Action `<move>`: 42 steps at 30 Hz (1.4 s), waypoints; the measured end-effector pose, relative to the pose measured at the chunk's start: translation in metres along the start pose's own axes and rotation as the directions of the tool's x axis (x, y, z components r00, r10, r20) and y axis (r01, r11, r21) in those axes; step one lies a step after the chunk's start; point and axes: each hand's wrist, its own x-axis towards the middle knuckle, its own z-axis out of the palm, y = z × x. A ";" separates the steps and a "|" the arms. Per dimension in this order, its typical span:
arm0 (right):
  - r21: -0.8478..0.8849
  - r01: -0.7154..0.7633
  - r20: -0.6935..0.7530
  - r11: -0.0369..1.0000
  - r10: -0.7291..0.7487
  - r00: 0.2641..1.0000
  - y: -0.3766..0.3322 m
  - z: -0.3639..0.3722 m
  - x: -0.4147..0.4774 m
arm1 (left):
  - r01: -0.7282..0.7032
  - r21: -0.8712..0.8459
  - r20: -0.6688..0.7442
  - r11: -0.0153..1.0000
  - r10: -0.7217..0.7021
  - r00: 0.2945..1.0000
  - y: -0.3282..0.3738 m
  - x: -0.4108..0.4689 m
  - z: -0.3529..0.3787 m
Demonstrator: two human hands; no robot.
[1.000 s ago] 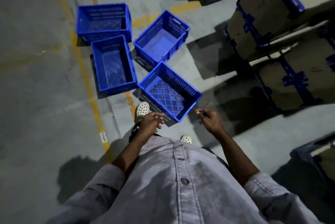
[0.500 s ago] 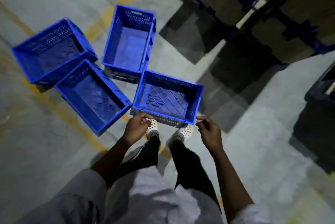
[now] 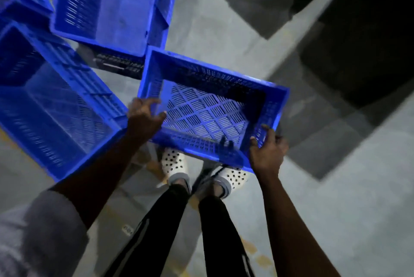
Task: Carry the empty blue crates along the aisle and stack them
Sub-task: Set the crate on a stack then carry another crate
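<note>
Both hands grip the nearest blue crate [image 3: 206, 111] at its near corners.

It is empty, with a diamond-slotted bottom and slotted walls. The left hand [image 3: 143, 115] and right hand [image 3: 267, 153] curl over its rim above white clogs [image 3: 174, 162]. A second crate [image 3: 56, 108] and a third crate [image 3: 116, 1] crowd its left side. Bare floor [image 3: 336, 187] opens to the right. The floor sticker [image 3: 128, 229] is unreadable.

Grey concrete floor [image 3: 336, 187], blue crates [image 3: 56, 108] resting on it, side by side; white clogs [image 3: 173, 162] standing beside

L hand [image 3: 145, 117] & R hand [image 3: 267, 153] hold blue crate [image 3: 201, 115].
</note>
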 end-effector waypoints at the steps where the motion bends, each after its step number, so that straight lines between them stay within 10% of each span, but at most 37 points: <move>1: -0.033 -0.049 -0.047 0.998 0.047 0.998 0.003 0.009 0.011 | -0.015 0.092 -0.088 0.996 0.024 0.996 -0.007 0.014 0.014; 6: -0.029 -0.247 -0.148 0.969 0.240 0.959 0.023 0.048 0.045 | 0.104 0.084 -0.126 0.991 -0.093 0.988 -0.012 0.055 0.033; 20: 0.161 -0.127 -0.108 0.979 0.146 0.983 0.033 0.024 0.049 | -0.066 -0.158 0.081 0.985 0.080 0.994 -0.051 0.091 0.003; 36: 0.257 0.066 -0.271 0.964 0.007 0.963 -0.016 -0.306 -0.194 | -0.385 -0.187 0.019 0.904 0.395 0.918 0.112 -0.143 -0.289; 42: 0.440 0.039 -0.429 0.897 0.173 0.887 -0.058 -0.377 -0.286 | -0.420 -0.253 -0.027 0.872 0.427 0.904 0.144 -0.194 -0.353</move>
